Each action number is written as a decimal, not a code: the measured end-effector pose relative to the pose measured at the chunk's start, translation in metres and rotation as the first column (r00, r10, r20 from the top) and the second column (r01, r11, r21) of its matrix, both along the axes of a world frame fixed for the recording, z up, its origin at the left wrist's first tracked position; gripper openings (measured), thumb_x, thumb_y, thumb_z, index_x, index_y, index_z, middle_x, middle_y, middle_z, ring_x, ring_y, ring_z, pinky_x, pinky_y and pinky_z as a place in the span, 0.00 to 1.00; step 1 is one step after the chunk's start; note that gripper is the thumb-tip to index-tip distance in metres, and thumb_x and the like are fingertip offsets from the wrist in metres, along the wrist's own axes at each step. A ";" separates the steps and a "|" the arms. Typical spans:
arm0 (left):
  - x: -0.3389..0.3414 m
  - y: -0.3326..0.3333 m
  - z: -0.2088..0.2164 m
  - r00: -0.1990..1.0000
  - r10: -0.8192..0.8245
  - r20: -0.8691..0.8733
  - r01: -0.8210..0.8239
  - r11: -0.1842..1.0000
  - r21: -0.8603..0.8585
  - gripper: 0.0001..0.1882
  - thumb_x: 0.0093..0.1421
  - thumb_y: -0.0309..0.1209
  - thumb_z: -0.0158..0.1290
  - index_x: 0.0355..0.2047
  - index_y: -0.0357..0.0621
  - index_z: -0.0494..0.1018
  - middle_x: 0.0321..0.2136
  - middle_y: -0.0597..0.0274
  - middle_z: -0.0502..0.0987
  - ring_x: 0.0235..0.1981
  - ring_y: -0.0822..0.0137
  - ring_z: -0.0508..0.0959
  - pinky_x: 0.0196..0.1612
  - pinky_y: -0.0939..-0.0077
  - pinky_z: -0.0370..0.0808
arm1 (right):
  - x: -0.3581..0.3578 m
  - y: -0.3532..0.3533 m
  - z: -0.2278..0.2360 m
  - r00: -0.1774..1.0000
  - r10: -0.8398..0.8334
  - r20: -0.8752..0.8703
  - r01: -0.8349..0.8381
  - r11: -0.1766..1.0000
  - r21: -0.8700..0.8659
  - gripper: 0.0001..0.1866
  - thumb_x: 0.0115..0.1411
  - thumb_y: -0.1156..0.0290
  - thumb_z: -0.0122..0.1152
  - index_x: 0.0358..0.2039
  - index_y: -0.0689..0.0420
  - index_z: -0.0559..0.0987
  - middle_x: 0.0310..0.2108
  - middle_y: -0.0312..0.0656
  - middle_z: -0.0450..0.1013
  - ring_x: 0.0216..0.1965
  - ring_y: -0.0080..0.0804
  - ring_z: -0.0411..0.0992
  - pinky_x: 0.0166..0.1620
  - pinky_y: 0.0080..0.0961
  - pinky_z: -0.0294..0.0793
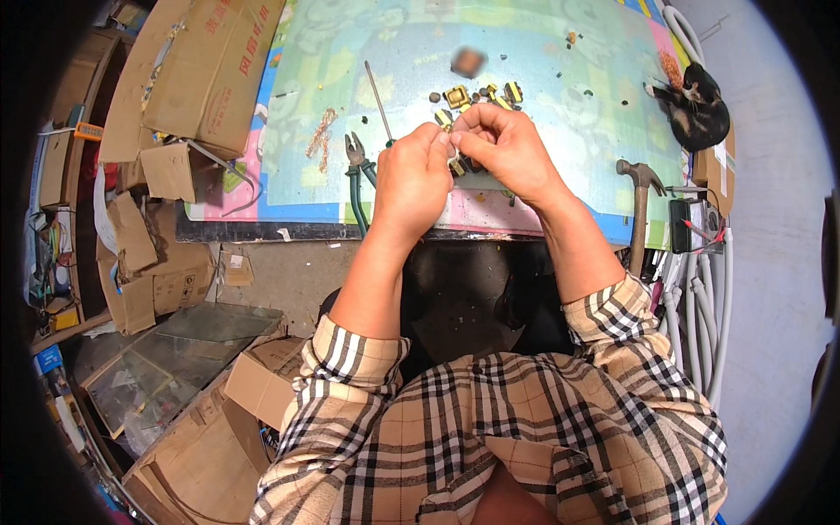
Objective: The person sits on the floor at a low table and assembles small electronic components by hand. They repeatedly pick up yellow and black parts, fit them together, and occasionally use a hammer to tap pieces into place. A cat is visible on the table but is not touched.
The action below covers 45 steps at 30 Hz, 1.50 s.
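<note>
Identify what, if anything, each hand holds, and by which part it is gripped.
The left hand and right hand are close together, fingers pinched. Anything between them is too small and hidden to tell what is held, or where.

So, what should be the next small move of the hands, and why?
Perhaps draw the right hand slightly away from the left hand: they meet closely over the yellow-and-black parts, so anything between them is hard to see.
</note>
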<state>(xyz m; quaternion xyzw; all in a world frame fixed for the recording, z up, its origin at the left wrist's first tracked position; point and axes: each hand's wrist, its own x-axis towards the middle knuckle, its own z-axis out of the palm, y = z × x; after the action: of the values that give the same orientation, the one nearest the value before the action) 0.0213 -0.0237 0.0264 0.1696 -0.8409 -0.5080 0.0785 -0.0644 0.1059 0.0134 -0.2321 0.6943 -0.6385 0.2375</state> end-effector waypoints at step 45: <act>0.001 -0.005 0.000 0.995 -0.093 -0.027 0.090 0.992 -0.092 0.08 0.64 0.28 0.46 0.33 0.35 0.72 0.19 0.60 0.75 0.22 0.72 0.75 0.29 0.74 0.71 | 0.000 0.006 0.013 0.999 0.036 -0.004 -0.035 0.988 0.148 0.06 0.60 0.73 0.55 0.30 0.64 0.74 0.21 0.33 0.69 0.20 0.16 0.66 0.25 0.17 0.66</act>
<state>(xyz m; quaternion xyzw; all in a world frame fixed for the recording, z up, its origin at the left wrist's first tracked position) 0.0219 -0.0286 0.0259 0.1190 -0.8686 -0.4749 0.0758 -0.0645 0.1121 0.0263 -0.2284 0.7362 -0.5803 0.2629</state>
